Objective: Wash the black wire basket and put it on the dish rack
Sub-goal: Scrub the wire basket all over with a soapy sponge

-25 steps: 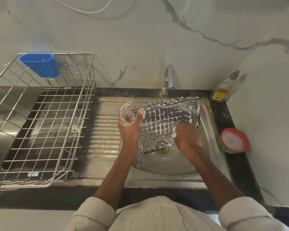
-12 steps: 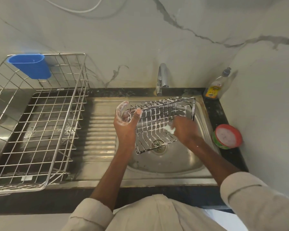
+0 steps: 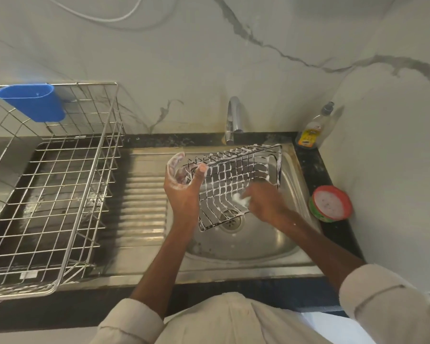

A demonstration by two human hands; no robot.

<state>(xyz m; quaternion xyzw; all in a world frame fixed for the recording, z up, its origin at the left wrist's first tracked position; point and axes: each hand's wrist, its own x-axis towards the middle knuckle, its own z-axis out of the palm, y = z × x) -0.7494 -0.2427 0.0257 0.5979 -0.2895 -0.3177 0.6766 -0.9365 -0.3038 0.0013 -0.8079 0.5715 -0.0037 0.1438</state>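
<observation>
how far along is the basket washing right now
Done: the black wire basket is coated in suds. In hand: over the sink, the left hand grips it while the right hand scrubs. Left: rinsing, then placing it on the dish rack.

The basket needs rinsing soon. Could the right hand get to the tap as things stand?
Probably yes: the tap stands clear behind the basket, nothing blocking it, but the right hand holds a soapy scrubber.

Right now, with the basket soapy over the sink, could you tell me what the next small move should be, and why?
Probably keep scrubbing toward the near corner. The left hand holds the black wire basket tilted over the sink, the right hand presses a foamy pad on its mesh, and suds coat the wires, so rinsing seems premature.
</observation>
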